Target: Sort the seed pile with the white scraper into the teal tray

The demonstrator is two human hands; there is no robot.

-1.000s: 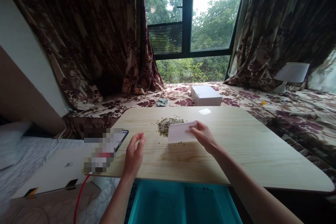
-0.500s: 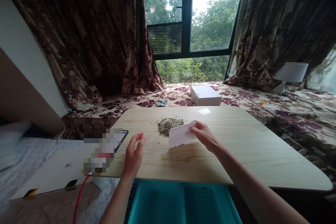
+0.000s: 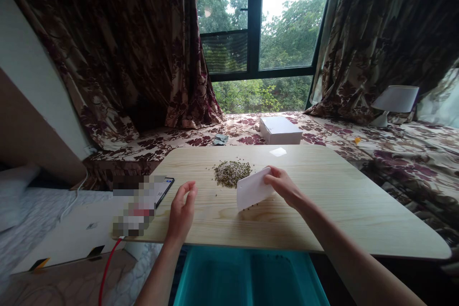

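Note:
My right hand (image 3: pixel 283 184) pinches a white card (image 3: pixel 254 189) by its upper right corner and holds it tilted, its lower edge at the tabletop. A few dark grains show along that lower edge. Left of the card and a little farther off lies a loose pile of mixed green and white grains (image 3: pixel 231 173). My left hand (image 3: pixel 183 208) rests near the table's front left, fingers curved and apart from the thumb, holding nothing. Whether grains lie behind the card is hidden.
The pale wooden table (image 3: pixel 340 210) has a phone (image 3: pixel 165 190), partly pixelated, at its left edge, with a red cable (image 3: pixel 107 267). Below the front edge is a two-part teal bin (image 3: pixel 215 272) with a few dark grains. A white box (image 3: pixel 281 130) and lamp (image 3: pixel 396 99) stand behind.
My right hand has drawn the white card slightly right and toward me, away from the pile, and its tilt has changed. My left hand has barely moved.

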